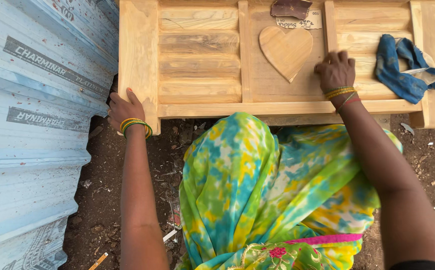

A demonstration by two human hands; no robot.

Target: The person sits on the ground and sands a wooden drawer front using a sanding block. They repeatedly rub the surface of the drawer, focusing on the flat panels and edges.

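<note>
A pale carved wooden panel lies flat in front of me, with grooved slats and a raised heart at its middle. My left hand grips the panel's near left corner, fingers curled over its edge. My right hand presses down on the flat wood just right of the heart, fingers bent; whether something small lies under the palm is hidden. Both wrists wear green and yellow bangles.
A crumpled blue cloth lies on the panel's right end. A dark sheet of sandpaper and a paper label sit at the far edge. Corrugated metal sheeting stands at left. Dirt ground with debris lies below.
</note>
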